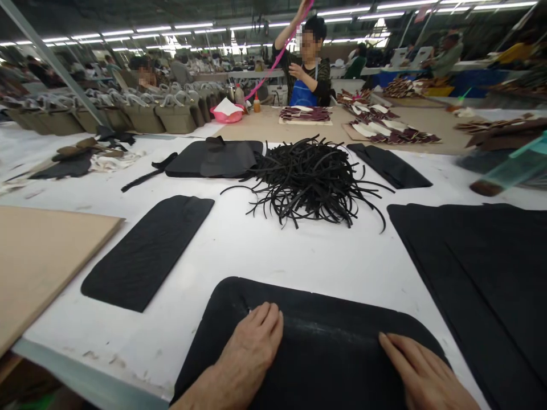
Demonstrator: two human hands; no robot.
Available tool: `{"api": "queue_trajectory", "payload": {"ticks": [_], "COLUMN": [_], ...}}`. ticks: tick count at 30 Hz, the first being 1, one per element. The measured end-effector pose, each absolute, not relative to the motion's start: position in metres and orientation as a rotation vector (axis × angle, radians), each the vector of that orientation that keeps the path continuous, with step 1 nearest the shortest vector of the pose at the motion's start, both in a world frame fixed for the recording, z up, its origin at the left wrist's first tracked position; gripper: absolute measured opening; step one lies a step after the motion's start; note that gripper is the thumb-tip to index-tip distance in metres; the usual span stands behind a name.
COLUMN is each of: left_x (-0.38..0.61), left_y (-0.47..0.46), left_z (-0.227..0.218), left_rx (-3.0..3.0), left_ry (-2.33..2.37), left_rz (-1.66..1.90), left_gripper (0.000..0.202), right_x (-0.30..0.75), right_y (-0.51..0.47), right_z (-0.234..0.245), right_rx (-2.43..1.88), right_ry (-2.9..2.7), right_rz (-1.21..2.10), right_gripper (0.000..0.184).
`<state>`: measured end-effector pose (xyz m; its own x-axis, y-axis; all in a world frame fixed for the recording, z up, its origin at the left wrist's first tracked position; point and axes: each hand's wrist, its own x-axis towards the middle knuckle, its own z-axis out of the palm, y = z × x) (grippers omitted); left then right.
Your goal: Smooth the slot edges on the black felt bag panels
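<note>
Left hand point(253, 340), right hand point(421, 364) on black panel point(329, 364), grip unclear; white sheet point(227, 106) in pink basin point(226, 118)

The person's left hand point(254, 344) and right hand point(421, 367) touch a big black piece point(329, 353) at the near edge of the white tabletop point(239, 245). A messy heap of black strips point(314, 176) lies farther in. A tan board point(47, 250) sits left, by that same edge.

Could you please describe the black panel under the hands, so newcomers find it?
On the white table, go to the near side. There lies a black panel with rounded corners. Unlike other black pieces, it has the left hand and right hand on it.
</note>
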<state>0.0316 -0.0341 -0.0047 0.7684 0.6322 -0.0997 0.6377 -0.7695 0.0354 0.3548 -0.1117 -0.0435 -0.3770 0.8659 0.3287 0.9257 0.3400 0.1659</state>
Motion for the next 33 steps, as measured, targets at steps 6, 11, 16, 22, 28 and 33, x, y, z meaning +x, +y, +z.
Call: {"api": "queue_trajectory", "payload": {"ticks": [6, 11, 16, 22, 28, 33], "left_x": [0.0, -0.026, -0.032, -0.041, -0.038, 0.013], "left_y": [-0.025, -0.018, -0.017, -0.019, -0.008, -0.03], "left_z": [-0.001, -0.01, -0.015, -0.034, -0.014, -0.002], "left_rx": [2.897, 2.974, 2.972, 2.981, 2.963, 2.916], "left_ry": [1.192, 1.293, 1.333, 1.394, 1.527, 0.92], "left_rz": [-0.116, 0.07, 0.06, 0.231, 0.32, 0.608], "left_gripper": [0.058, 0.052, 0.061, 0.068, 0.044, 0.043], "right_x": [0.35, 0.348, 0.345, 0.343, 0.335, 0.286], "right_y": [-0.111, -0.112, -0.111, -0.11, -0.095, -0.056], "right_z": [-0.039, -0.035, -0.035, -0.028, -0.009, 0.008], "right_rx": [-1.669, -1.652, -1.821, -1.964, -2.205, -1.977], "right_ry": [-2.418, -2.438, -2.372, -2.317, -2.119, -2.175], "right_rz": [-0.462, -0.459, -0.44, -0.447, -0.413, 0.029], "right_gripper": [0.05, 0.047, 0.043, 0.043, 0.024, 0.022]}}
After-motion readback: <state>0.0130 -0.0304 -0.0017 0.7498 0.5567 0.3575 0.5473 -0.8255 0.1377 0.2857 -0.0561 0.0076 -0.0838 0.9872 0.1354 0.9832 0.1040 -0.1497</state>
